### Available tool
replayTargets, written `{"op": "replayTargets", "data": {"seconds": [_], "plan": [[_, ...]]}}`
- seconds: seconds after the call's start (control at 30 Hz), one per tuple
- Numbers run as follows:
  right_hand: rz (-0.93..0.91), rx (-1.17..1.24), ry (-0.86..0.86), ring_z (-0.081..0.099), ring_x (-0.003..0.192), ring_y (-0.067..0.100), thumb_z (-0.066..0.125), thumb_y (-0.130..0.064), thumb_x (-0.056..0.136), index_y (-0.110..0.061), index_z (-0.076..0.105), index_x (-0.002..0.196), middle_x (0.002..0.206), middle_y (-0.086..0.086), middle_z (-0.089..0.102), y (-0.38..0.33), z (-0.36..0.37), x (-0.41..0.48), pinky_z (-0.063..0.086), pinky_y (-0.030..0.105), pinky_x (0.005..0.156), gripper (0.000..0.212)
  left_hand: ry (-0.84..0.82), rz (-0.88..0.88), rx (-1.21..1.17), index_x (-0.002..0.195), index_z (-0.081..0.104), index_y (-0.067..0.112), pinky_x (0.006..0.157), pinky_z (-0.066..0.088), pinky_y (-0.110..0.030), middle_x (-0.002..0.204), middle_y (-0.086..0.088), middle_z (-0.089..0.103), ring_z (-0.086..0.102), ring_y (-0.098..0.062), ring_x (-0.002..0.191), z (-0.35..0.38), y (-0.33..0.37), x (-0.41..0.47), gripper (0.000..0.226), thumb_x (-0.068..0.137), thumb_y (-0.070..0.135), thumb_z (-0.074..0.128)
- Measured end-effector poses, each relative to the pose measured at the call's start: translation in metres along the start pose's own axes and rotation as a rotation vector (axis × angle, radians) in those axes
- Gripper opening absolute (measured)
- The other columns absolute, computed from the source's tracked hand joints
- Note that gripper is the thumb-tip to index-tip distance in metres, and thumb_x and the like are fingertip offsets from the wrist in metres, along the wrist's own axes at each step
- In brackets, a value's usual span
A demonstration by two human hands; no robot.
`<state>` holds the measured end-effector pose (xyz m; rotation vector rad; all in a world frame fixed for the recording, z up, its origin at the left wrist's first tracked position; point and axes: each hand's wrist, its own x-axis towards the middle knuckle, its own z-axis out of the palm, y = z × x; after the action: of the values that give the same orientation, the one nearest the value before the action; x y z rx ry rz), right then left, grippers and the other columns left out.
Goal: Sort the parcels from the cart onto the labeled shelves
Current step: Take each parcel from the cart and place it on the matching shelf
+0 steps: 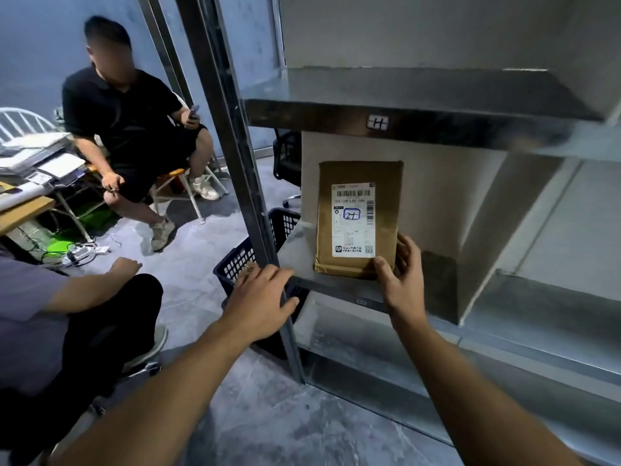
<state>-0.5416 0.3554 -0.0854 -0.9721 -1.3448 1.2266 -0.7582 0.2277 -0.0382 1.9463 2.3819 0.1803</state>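
Only the arms of the person showed. The left forearm (161, 381) came into frame from seven o'clock and the right forearm (470, 381) from five o'clock, both uncovered right up to the frame's edge. The left hand (260, 301) and right hand (405, 280) were bare as well, fingers (282, 277) and knuckles plain.

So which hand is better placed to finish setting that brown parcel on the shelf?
The right hand: it grips the brown parcel at its lower corner, upright on the shelf. The left hand rests on the shelf's front edge, off the parcel.
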Motion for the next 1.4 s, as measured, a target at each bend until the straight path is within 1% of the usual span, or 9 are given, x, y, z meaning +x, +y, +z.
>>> {"op": "replayTargets", "data": {"seconds": [0.07,0.13,0.33,0.6,0.8,0.93,1.03,1.3,1.4], "plan": [[0.017,-0.026,0.014,0.05,0.132,0.011,0.069,-0.032,0.091,-0.059,0.044,0.131,0.142,-0.011,0.053,0.01,0.012,0.012,0.045,0.048,0.111,0.054,-0.026,0.019,-0.01,0.142,0.037,0.031,0.107,0.033,-0.042,0.14,0.005,0.044,0.039,-0.021,0.129,0.004,-0.006,0.007,0.053,0.095,0.052,0.047],[0.032,-0.043,0.032,0.051,0.132,0.011,0.068,-0.035,0.088,-0.045,0.044,0.14,0.143,-0.008,0.053,0.022,0.022,0.023,0.045,0.048,0.111,0.058,-0.038,0.038,-0.018,0.142,0.037,0.031,0.107,0.034,-0.042,0.14,0.006,0.044,0.039,-0.02,0.129,0.006,-0.014,0.017,0.052,0.095,0.052,0.046],[0.091,-0.045,0.117,0.052,0.131,0.01,0.067,-0.021,0.093,-0.033,0.043,0.146,0.143,-0.006,0.054,0.042,0.046,0.04,0.043,0.045,0.113,0.059,-0.09,0.138,-0.046,0.144,0.036,0.031,0.108,0.032,-0.038,0.14,0.008,0.044,0.037,-0.018,0.129,0.014,-0.037,0.043,0.054,0.096,0.052,0.044],[0.083,-0.157,0.156,0.049,0.134,0.011,0.069,-0.033,0.091,-0.041,0.038,0.145,0.145,-0.008,0.051,0.058,0.056,0.037,0.044,0.046,0.112,0.064,-0.162,0.21,-0.104,0.144,0.037,0.029,0.107,0.033,-0.04,0.141,0.007,0.044,0.039,-0.017,0.129,0.033,-0.055,0.052,0.052,0.096,0.048,0.048],[0.103,-0.216,0.101,0.048,0.131,0.0,0.072,-0.018,0.089,-0.045,0.029,0.145,0.137,-0.025,0.048,0.063,0.066,0.03,0.042,0.042,0.114,0.075,-0.215,0.206,-0.141,0.146,0.034,0.029,0.107,0.032,-0.04,0.144,0.007,0.042,0.037,-0.017,0.132,0.046,-0.065,0.045,0.056,0.097,0.05,0.047],[0.132,-0.211,0.113,0.049,0.134,0.01,0.076,-0.027,0.085,-0.038,0.029,0.148,0.144,-0.011,0.049,0.06,0.077,0.039,0.044,0.045,0.112,0.08,-0.241,0.197,-0.15,0.147,0.033,0.03,0.108,0.032,-0.04,0.143,0.007,0.043,0.036,-0.017,0.133,0.052,-0.071,0.044,0.056,0.096,0.05,0.047],[0.143,-0.233,0.126,0.054,0.129,0.014,0.079,-0.035,0.084,-0.036,0.033,0.144,0.139,-0.007,0.055,0.057,0.079,0.047,0.049,0.044,0.108,0.076,-0.24,0.19,-0.152,0.147,0.033,0.031,0.108,0.032,-0.04,0.143,0.008,0.043,0.035,-0.017,0.132,0.054,-0.074,0.046,0.056,0.096,0.05,0.047],[0.22,-0.278,0.146,0.051,0.12,0.006,0.077,-0.017,0.087,-0.029,0.031,0.148,0.14,-0.004,0.055,0.062,0.086,0.057,0.046,0.037,0.109,0.078,-0.205,0.208,-0.097,0.147,0.034,0.029,0.107,0.031,-0.039,0.143,0.008,0.042,0.036,-0.017,0.131,0.057,-0.075,0.055,0.055,0.097,0.049,0.046],[0.256,-0.284,0.164,0.052,0.127,0.011,0.078,-0.016,0.086,-0.03,0.03,0.148,0.143,-0.004,0.053,0.065,0.089,0.069,0.045,0.04,0.111,0.08,-0.203,0.206,-0.095,0.146,0.034,0.03,0.107,0.033,-0.039,0.141,0.009,0.042,0.036,-0.017,0.13,0.058,-0.079,0.059,0.055,0.096,0.05,0.045]]}}
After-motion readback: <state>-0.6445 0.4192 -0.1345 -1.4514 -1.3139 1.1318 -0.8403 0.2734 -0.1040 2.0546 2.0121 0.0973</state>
